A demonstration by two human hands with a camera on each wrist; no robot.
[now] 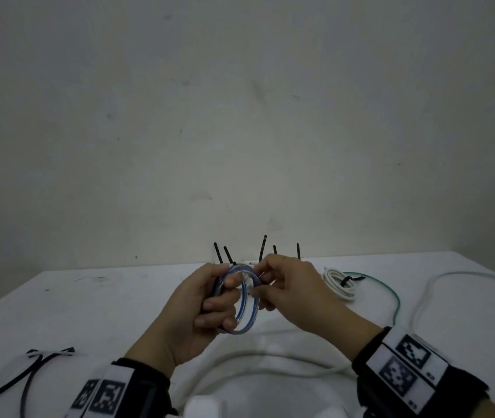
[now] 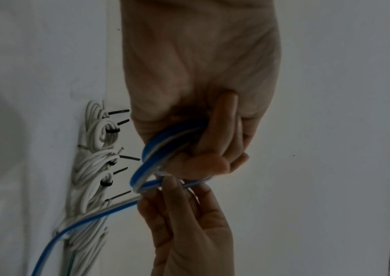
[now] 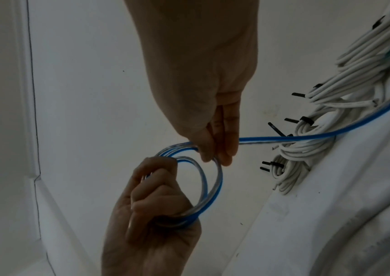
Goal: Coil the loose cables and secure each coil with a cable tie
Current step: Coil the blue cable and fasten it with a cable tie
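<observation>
So a bunch of white coils [image 1: 340, 283] are already zip-tied and parked along the back of the table [image 1: 89, 300], and they're mid-wind on the blue cable [image 1: 241, 300] now. Left hand [image 1: 198, 309] has its fingers curled around the stack of loops, held up over the table, while the right hand [image 1: 288, 285] pinches the top of the coil, guiding the tail. Still to do, I'd say: tying this one, plus the loose white cable [image 1: 451, 277], the green one [image 1: 391, 294] and the black one [image 1: 14, 384].

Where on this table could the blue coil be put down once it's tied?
The widest bare patch of table lies left of the left hand, between the back edge and the black cable. Crowded: the tied white coils along the wall, the white coil, green wire and loose white cable on the right.
</observation>
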